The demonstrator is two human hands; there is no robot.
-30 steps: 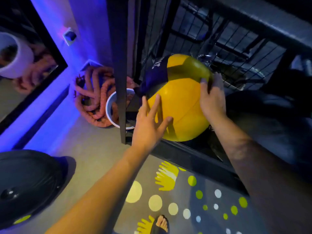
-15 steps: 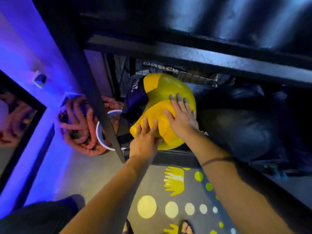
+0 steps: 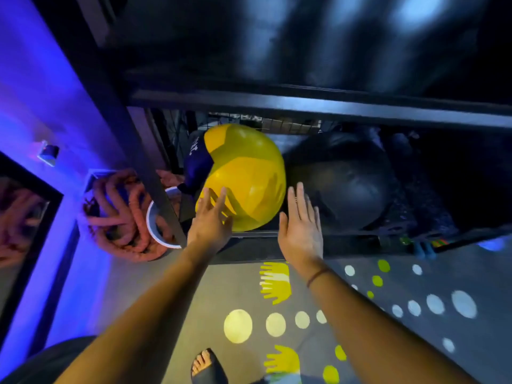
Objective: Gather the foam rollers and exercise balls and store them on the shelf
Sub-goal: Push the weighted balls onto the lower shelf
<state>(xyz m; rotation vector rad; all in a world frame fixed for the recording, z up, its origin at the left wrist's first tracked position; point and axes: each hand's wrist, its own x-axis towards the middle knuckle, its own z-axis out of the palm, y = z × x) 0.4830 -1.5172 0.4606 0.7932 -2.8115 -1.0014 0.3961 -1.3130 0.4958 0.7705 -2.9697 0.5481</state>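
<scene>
Yellow ball (image 3: 249, 173) sits on the bottom shelf (image 3: 255, 246), just beyond both hands. Left hand (image 3: 209, 221) rests flat against its near side, clasping nothing; right hand (image 3: 300, 228) hangs open just beside it. Unheld near the front lip, it may roll out toward the hands, nudged by the dark ball (image 3: 346, 184) further right.

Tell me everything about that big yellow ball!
The yellow ball is big, round and shiny, like smooth rubber. A dark blue patch on its left side bears white letters too blurred to read. It sits at the left end of the bottom shelf, with wire mesh behind it and a dark ball close on its right. The left hand lays straight fingers on its lower front. The right hand is open beside it, seemingly not touching.
</scene>
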